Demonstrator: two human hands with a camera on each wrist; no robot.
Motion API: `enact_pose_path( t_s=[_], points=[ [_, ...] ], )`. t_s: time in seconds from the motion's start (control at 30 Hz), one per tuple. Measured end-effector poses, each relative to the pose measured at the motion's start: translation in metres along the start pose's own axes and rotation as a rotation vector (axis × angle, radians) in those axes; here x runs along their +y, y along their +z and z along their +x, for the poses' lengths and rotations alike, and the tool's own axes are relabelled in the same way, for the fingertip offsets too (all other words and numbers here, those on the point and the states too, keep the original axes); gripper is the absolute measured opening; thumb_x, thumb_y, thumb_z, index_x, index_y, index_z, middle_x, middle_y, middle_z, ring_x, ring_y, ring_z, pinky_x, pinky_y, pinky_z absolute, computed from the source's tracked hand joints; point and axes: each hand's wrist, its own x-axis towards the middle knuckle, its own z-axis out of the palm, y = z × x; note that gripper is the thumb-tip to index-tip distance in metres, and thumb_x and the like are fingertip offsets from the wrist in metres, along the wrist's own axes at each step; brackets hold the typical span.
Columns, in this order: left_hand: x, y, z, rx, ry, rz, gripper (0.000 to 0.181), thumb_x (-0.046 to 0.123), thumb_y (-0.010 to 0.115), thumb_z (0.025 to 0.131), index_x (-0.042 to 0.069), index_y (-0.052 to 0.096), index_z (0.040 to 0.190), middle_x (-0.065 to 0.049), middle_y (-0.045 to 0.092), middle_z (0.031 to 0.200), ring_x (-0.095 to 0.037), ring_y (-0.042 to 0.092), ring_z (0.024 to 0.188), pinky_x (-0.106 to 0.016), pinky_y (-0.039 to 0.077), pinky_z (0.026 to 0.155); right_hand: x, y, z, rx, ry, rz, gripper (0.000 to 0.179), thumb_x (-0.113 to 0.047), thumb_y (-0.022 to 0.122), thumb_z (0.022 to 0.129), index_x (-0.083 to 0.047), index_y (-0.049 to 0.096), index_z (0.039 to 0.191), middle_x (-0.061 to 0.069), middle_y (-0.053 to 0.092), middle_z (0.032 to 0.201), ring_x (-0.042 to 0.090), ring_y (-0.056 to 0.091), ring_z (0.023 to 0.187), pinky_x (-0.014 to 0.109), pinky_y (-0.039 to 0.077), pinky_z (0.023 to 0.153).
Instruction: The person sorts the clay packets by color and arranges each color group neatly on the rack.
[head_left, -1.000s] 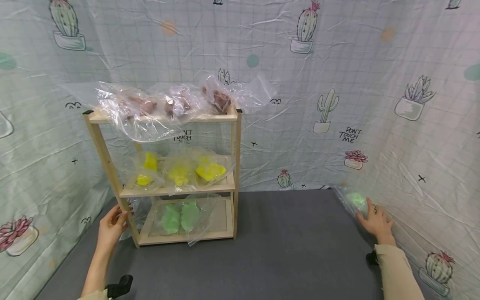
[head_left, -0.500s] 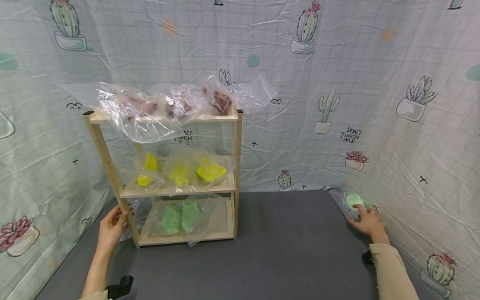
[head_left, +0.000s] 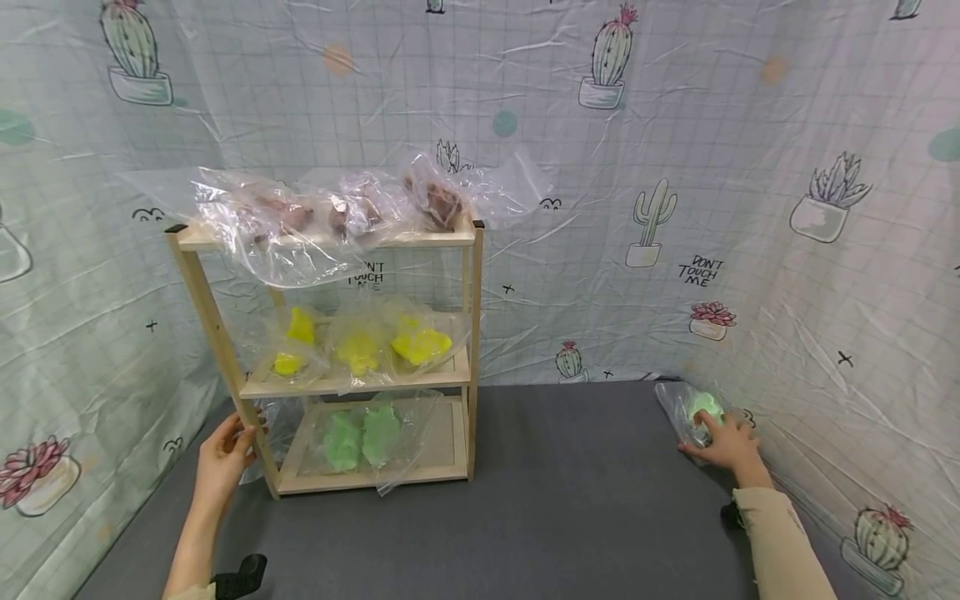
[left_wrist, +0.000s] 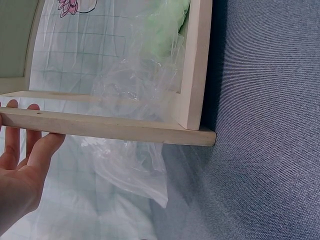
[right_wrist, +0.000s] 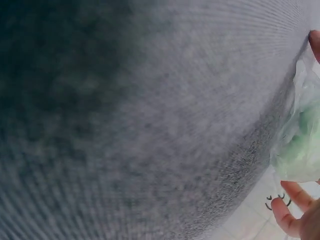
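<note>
In the head view, my left hand [head_left: 223, 454] holds the front left post of a three-tier wooden shelf [head_left: 212, 308]. The left wrist view shows the thumb on one side of that post and fingertips [left_wrist: 33, 107] on the other. At the far right of the grey surface, my right hand [head_left: 729, 446] is spread over a clear plastic bag [head_left: 677, 402] with a light green lump [head_left: 707, 405] inside. Thumb and fingers lie on opposite sides of the bag, and the index fingertip overlaps the lump. In the right wrist view the bagged green lump [right_wrist: 297, 145] shows between thumb and fingers.
Bagged brown items [head_left: 442, 204] lie on the top tier, bagged yellow ones [head_left: 360, 350] on the middle. Two bagged green pieces [head_left: 381, 433] sit left of centre on the bottom tier. A cactus-print curtain [head_left: 555, 275] surrounds the grey surface [head_left: 570, 492].
My right hand has moved left across the green bag, its thumb now reaching past the bag's near side. The bag has shifted slightly left and nearer. My left hand stays on the post.
</note>
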Motion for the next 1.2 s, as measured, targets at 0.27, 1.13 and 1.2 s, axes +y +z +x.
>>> enact_pose_path(
  t_s=[0.27,1.13,1.2],
  points=[
    [-0.001,0.0,0.0,-0.008,-0.002,-0.024,0.042,0.031,0.046,0.092,0.02,0.044,0.132,0.01,0.055,0.106,0.01,0.054,0.091,-0.007,0.044,0.062,-0.008,-0.002,-0.001,0.015,-0.068,-0.021,0.052,-0.052,0.062,0.075,-0.016,0.042,0.106,0.037,0.026,0.108,0.06,0.04,0.081,0.07,0.025,0.07],
    [0.0,0.002,0.001,0.0,-0.007,-0.004,0.041,0.032,0.046,0.092,0.02,0.045,0.131,0.01,0.055,0.106,0.01,0.054,0.091,-0.008,0.045,0.062,-0.035,-0.009,-0.027,0.237,-0.37,-0.188,0.047,-0.031,0.071,0.071,-0.017,0.05,0.11,0.019,0.041,0.097,0.034,0.045,0.08,0.043,0.029,0.057],
    [-0.001,0.001,0.001,0.002,-0.007,0.001,0.041,0.032,0.045,0.092,0.021,0.045,0.131,0.01,0.055,0.106,0.01,0.054,0.091,-0.009,0.045,0.062,-0.039,-0.01,-0.031,0.278,-0.409,-0.189,0.047,-0.03,0.073,0.069,-0.018,0.05,0.108,0.017,0.041,0.097,0.032,0.045,0.079,0.04,0.027,0.056]
  ],
)
